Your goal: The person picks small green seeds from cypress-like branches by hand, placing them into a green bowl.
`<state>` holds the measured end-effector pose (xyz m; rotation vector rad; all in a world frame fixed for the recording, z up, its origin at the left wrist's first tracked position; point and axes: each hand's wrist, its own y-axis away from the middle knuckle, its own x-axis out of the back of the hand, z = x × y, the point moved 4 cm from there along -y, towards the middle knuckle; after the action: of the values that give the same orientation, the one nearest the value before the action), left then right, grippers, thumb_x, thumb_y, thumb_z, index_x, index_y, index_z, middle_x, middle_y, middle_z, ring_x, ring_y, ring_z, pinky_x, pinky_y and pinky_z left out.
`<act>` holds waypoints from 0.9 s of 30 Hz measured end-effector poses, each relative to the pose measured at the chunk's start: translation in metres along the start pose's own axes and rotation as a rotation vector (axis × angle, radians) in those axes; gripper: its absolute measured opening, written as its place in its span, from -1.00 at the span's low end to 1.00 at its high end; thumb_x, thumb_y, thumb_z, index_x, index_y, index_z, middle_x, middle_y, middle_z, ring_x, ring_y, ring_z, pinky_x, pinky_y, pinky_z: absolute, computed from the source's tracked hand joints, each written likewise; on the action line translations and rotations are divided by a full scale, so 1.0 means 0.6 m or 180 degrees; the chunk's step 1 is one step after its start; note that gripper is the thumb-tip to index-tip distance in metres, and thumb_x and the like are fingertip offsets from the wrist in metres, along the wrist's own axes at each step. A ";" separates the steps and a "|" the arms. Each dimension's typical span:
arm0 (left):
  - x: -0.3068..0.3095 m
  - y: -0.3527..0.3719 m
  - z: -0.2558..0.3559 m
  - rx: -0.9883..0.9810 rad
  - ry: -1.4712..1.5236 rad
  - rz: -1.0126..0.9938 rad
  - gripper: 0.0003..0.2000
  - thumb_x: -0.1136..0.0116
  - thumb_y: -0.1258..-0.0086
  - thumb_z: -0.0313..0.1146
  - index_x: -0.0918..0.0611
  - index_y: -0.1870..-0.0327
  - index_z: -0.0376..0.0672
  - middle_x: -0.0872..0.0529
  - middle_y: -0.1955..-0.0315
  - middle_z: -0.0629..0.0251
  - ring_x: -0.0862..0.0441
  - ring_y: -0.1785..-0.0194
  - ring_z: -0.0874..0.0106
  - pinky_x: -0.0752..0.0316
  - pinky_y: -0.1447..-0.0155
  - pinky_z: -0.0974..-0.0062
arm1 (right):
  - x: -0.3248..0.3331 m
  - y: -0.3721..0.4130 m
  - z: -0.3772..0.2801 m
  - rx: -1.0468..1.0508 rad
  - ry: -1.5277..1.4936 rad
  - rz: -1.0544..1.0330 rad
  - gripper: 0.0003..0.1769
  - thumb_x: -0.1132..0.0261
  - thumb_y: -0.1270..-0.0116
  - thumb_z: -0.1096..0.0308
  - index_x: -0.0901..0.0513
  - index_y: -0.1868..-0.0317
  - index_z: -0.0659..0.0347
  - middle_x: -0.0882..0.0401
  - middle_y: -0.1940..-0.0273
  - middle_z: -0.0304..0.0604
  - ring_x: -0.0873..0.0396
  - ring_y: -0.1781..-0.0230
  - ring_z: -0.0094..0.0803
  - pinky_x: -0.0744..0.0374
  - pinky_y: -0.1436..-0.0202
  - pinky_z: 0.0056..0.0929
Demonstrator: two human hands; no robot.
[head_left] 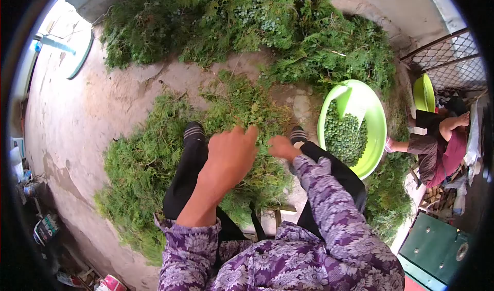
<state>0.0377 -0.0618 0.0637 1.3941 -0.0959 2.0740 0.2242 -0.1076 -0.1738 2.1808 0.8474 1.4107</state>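
Note:
My left hand (230, 155) is raised between my knees, its back toward me and its fingers curled. Across a small gap, my right hand (282, 147) also has bent fingers, with the tips turned toward the left one. Whatever either hand pinches is hidden or too small to name. Below both hands lie loose green cypress-like sprigs (252, 108) on the ground. Right of my right hand, a light green basin (378, 121) is partly filled with small round green cones or berries (342, 139); a pale green scoop-like piece (355, 101) rests inside it.
A big heap of cut green branches (242, 18) lines the wall ahead. More cuttings (139, 173) lie to my left. At right, a seated person (440, 152) is near another green basin (424, 93), and a green metal box (432, 247) stands closer.

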 end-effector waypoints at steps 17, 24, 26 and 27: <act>-0.013 -0.007 0.012 -0.0071 -0.0029 -0.0146 -0.64 -0.22 -0.03 -0.31 -0.46 0.12 -0.15 -0.54 0.49 0.16 -0.55 0.35 0.15 -0.42 0.28 0.26 | -0.149 -0.063 0.047 -0.1219 -0.0072 -0.1561 -0.73 -0.04 -0.26 0.38 -0.54 0.48 0.39 -0.46 0.34 0.14 -0.45 0.37 -0.09 -0.44 0.33 -0.18; -0.049 -0.015 0.006 -0.0151 -0.0098 -0.0291 -0.69 -0.15 -0.07 -0.29 -0.48 0.17 -0.18 -0.58 0.42 0.02 -0.56 0.33 0.08 -0.43 0.30 0.21 | -0.094 0.018 0.039 0.0121 -0.1463 0.0276 -0.65 -0.03 -0.23 0.23 -0.46 0.53 0.37 -0.44 0.59 0.05 -0.37 0.66 -0.21 -0.38 0.40 -0.28; -0.074 -0.013 0.002 -0.0252 -0.0123 -0.0351 -0.69 -0.14 -0.07 -0.28 -0.49 0.16 -0.19 -0.58 0.38 -0.03 -0.55 0.31 0.06 -0.44 0.28 0.22 | -0.068 0.064 0.030 -0.0160 -0.3234 0.0331 -0.75 -0.14 -0.23 0.28 -0.59 0.35 0.32 -0.53 0.48 -0.25 -0.44 0.50 -0.51 -0.44 0.36 -0.49; -0.092 -0.012 -0.005 -0.0216 0.0074 -0.0430 -0.69 -0.09 -0.12 -0.23 -0.50 0.15 -0.20 -0.59 0.35 -0.03 -0.56 0.28 0.07 -0.45 0.27 0.23 | -0.034 0.098 0.006 -0.0129 -0.3243 0.0428 -0.75 -0.14 -0.23 0.28 -0.59 0.35 0.32 -0.53 0.48 -0.25 -0.44 0.50 -0.51 -0.44 0.36 -0.49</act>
<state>0.0525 -0.0804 0.0135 1.2994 -0.0601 1.9573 0.2373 -0.1645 -0.1522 2.4919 0.2783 0.2070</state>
